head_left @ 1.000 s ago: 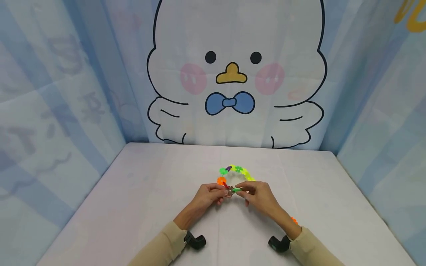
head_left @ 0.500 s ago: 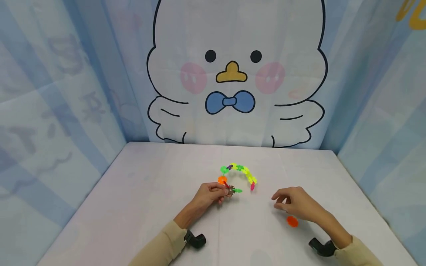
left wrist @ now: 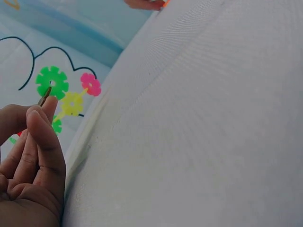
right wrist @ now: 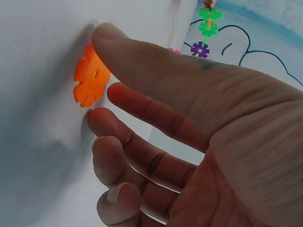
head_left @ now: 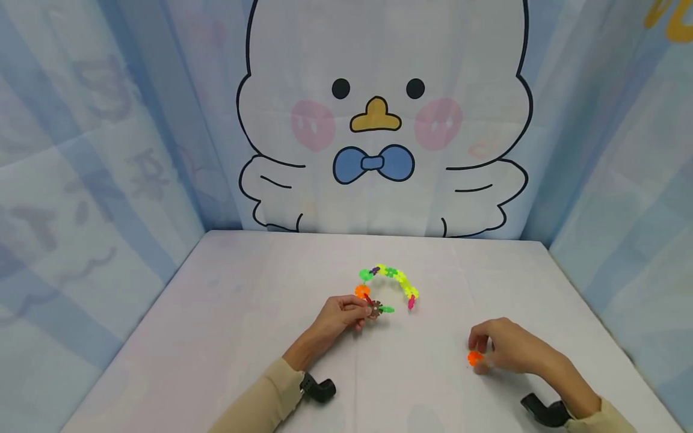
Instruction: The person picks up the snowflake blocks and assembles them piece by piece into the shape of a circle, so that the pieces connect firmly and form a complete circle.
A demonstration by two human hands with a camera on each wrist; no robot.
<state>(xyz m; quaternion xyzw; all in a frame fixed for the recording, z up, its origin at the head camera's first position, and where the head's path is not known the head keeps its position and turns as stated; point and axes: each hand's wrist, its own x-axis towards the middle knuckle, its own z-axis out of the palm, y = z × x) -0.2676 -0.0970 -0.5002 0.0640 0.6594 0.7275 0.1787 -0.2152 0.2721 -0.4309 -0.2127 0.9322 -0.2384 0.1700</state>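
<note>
My left hand [head_left: 342, 315] pinches a brown notched plastic disc [head_left: 376, 309] between thumb and forefinger; it shows edge-on in the left wrist view. The disc belongs to a curved chain of interlocking snowflake discs [head_left: 400, 277] in orange, green, purple, yellow and pink. A green disc [head_left: 387, 310] sticks out to the right of the brown one, apart from the chain's pink end disc [head_left: 411, 302]. Over to the right, my right hand [head_left: 509, 346] is at a loose orange disc [right wrist: 91, 78] on the table. Its thumb and fingers are spread about the disc, with a gap between them.
A white-covered table [head_left: 243, 270] carries everything. Blue and white printed curtains [head_left: 108, 150] rise along its left, back and right sides. A small black device [head_left: 319, 388] is strapped at each wrist.
My right hand has let go of the green disc and moved right and nearer to me, down to the loose orange disc. The left hand stays in place, holding the brown disc.
</note>
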